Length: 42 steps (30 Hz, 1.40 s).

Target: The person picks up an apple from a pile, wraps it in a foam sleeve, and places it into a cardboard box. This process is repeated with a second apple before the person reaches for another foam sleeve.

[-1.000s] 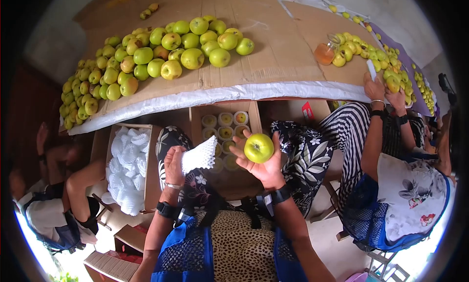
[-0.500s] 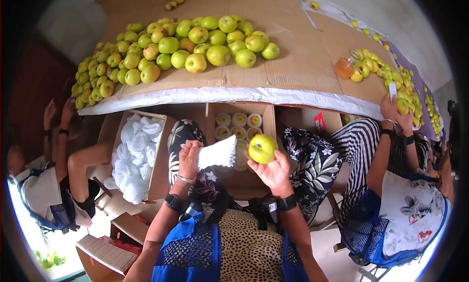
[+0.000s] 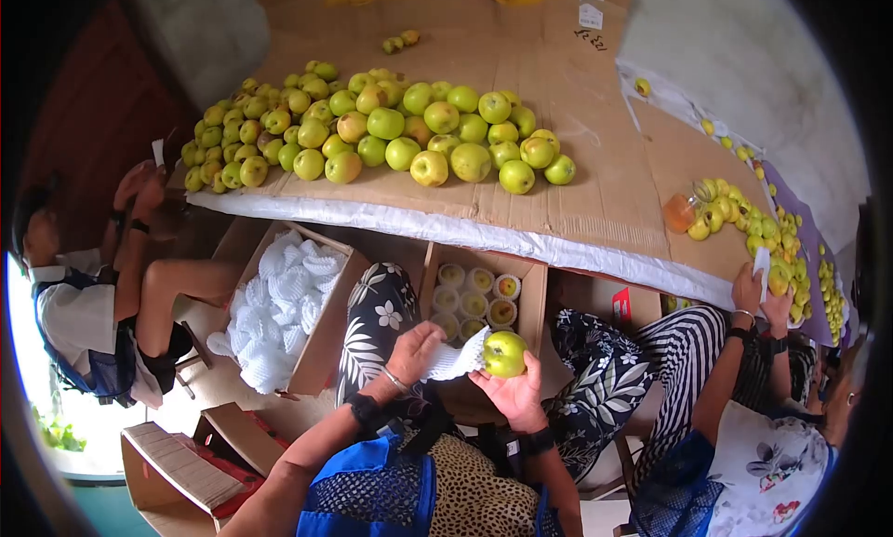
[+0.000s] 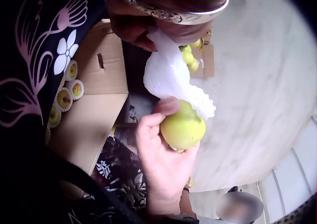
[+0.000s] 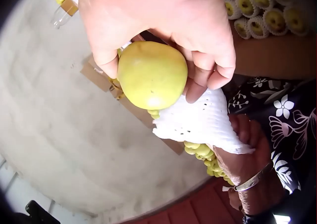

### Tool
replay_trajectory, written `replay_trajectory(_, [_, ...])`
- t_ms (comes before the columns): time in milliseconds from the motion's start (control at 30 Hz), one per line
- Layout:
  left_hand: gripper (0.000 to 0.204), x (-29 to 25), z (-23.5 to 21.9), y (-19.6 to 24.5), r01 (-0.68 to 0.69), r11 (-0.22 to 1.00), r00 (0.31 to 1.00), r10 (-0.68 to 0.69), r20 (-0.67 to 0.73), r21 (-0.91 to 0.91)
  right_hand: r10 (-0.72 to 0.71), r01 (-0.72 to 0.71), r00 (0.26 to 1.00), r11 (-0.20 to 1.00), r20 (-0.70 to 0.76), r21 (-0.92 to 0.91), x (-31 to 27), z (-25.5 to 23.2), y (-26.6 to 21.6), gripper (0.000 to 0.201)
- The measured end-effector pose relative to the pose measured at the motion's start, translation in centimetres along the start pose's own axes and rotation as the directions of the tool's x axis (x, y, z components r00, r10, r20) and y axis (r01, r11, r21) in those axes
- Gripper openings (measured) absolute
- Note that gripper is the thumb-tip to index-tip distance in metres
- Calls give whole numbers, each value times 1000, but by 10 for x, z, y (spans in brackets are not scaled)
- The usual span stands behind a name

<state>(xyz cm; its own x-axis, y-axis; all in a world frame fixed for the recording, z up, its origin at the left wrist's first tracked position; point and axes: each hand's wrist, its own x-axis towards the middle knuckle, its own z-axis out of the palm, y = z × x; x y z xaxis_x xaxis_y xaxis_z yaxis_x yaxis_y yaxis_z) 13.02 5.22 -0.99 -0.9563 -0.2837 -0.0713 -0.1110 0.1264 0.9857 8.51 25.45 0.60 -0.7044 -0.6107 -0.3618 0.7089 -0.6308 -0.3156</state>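
In the head view, my left hand [image 3: 415, 351] grips the narrow end of a white foam net sleeve [image 3: 450, 361]. The sleeve's wide, scalloped mouth meets the side of a yellow-green apple [image 3: 505, 353]. My right hand [image 3: 517, 394] holds this apple between thumb and fingers. Seen from the right wrist, the apple [image 5: 152, 75] is bare on the near side, and the sleeve [image 5: 198, 117] lies against it below the fingers. The left wrist view has the sleeve [image 4: 166, 70] hanging from my left hand, its mouth overlapping the apple's edge.
Beyond my knees is a cardboard box [image 3: 528, 325] with rows of sleeved apples. A box [image 3: 321, 355] heaped with foam sleeves [image 3: 279, 300] stands to its left. Many loose apples [image 3: 386, 123] lie on the cardboard-covered table [image 3: 595, 197]. People sit at both sides; a jar [image 3: 682, 211] stands at right.
The sleeve and apple, apart one second ago, have come together. My right hand has gone from an open palm under the apple to gripping it. The head view has shifted.
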Motion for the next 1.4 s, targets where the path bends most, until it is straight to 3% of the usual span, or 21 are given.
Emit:
replay_trajectory(67, [17, 0, 2, 2, 8, 996, 998, -2, -66, 91, -15, 13, 999, 998, 30, 58, -3, 0, -4, 60])
replay_trajectory(100, [17, 4, 0, 5, -14, 999, 985, 20, -174, 37, -24, 17, 998, 995, 65, 102, -4, 0, -11, 61])
replay_trajectory(133, [15, 5, -5, 10, -49, 971, 963, 108, -249, 232, -32, 17, 994, 989, 102, 148, -5, 3, -17, 61])
replay_trajectory(200, [16, 6, -15, 22, -40, 940, 965, 125, -232, 340, -18, 0, 989, 993, 150, 120, -5, 7, -23, 68])
replay_trajectory(300, [16, 4, -14, 25, -29, 968, 986, 69, -155, 247, 52, -70, 986, 992, 160, 109, -5, -1, -18, 72])
replay_trajectory(333, [17, 4, -10, 20, -27, 976, 989, 58, -135, 218, 66, -109, 974, 975, 215, 192, -4, -4, -13, 66])
replay_trajectory(400, [17, 3, -3, 9, -20, 987, 994, 38, -107, 161, 74, -80, 994, 993, 77, 81, -4, 0, -3, 57])
replay_trajectory(500, [19, -2, -2, 13, -20, 980, 997, 33, -63, 196, 50, -50, 998, 998, 30, 24, 1, -11, 2, 50])
replay_trajectory(600, [20, 0, -3, 6, 9, 959, 1000, -3, -22, 284, 4, -12, 996, 995, 85, 97, -2, -9, -5, 49])
replay_trajectory(633, [20, -2, -3, 8, -22, 937, 1000, 25, -5, 347, -43, 36, 997, 994, 61, 107, -4, -2, -6, 49])
replay_trajectory(667, [23, -2, -1, 7, -148, 930, 985, 169, -31, 337, -78, 76, 996, 996, 52, 44, -3, -5, -7, 50])
replay_trajectory(733, [22, 1, 4, 18, -208, 914, 943, 281, -176, 349, -158, 161, 987, 984, 42, -83, -5, -13, -10, 51])
replay_trajectory(767, [25, 2, -1, 27, -128, 955, 982, 159, -97, 266, -223, 222, 975, 958, 11, -181, -5, -15, -7, 51])
replay_trajectory(833, [31, 2, -10, 46, 67, 991, 993, -78, 86, 117, -236, 258, 966, 877, 106, -405, -4, -20, -5, 50])
replay_trajectory(933, [45, 0, 1, 58, 485, 857, 830, -390, 398, -172, -204, 254, 967, 690, 154, -678, 0, -22, 2, 48])
replay_trajectory(1000, [44, -4, 9, 48, 463, 857, 828, -327, 456, -226, -155, 263, 964, 664, 215, -700, -2, -9, 5, 47])
replay_trajectory(1067, [36, -5, 12, 39, 536, 786, 807, -371, 459, -307, -102, 229, 970, 700, 222, -677, -3, -7, 5, 50])
replay_trajectory(1200, [24, -3, 10, 11, 459, 823, 866, -330, 375, -336, -148, 224, 970, 854, 194, -469, -4, -17, 6, 52])
replay_trajectory(1233, [23, -2, 8, 13, 390, 907, 897, -335, 290, -157, -178, 223, 974, 847, 138, -483, -1, -18, 8, 52])
replay_trajectory(1300, [23, -2, 5, 21, 256, 939, 947, -291, 134, 229, -237, 213, 971, 832, 18, -513, 0, -18, 8, 50])
replay_trajectory(1400, [24, -2, 3, 13, -39, 903, 999, 20, 48, 427, -214, 179, 977, 808, 2, -561, 2, -8, 0, 53])
